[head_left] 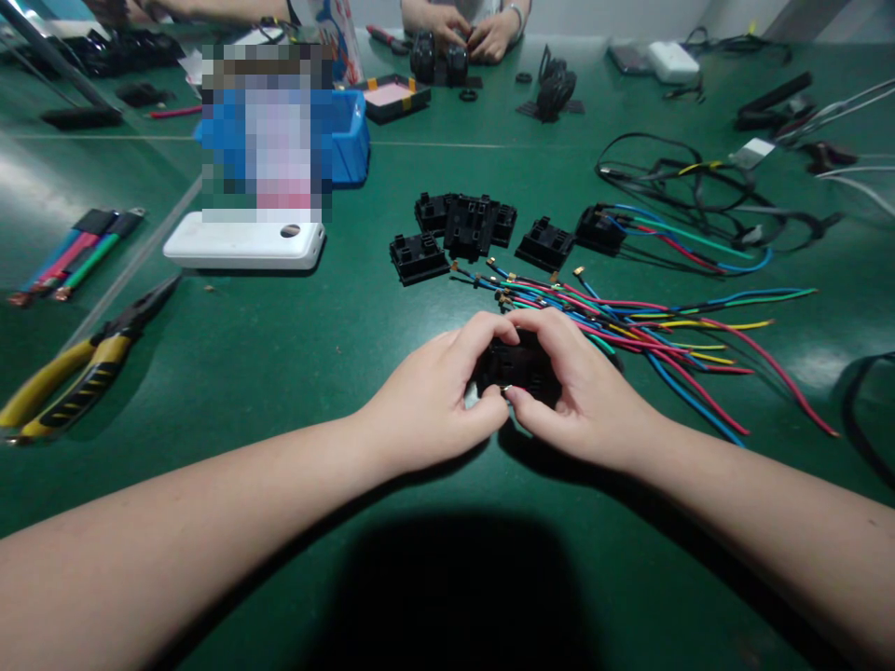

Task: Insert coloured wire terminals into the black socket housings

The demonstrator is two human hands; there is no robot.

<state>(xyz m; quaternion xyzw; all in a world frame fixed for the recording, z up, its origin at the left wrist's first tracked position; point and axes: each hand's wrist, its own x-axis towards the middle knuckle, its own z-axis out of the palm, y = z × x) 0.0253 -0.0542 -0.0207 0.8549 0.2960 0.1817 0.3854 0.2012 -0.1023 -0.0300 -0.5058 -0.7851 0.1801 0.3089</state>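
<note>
Both my left hand (454, 373) and my right hand (573, 382) are closed around a black plastic housing (521, 363), just above the green table. My thumbs meet at its near edge, where a small metallic piece shows between them; its kind is hard to make out. Beyond my right hand lies a bundle of coloured wires (629, 326) with brass terminals on their near-left ends. Several similar black housings (472, 228) stand behind my hands. One wired black housing (601, 230) sits to their right, with blue, green and red leads attached.
Yellow-handled pliers (90, 368) lie at the left, near short heat-shrunk wires (84, 247). A white power bank (244, 240) stands before a blue bin (350, 140). Black cables (678, 182) coil at the right. Across the table, another person's hands (468, 33) hold black parts.
</note>
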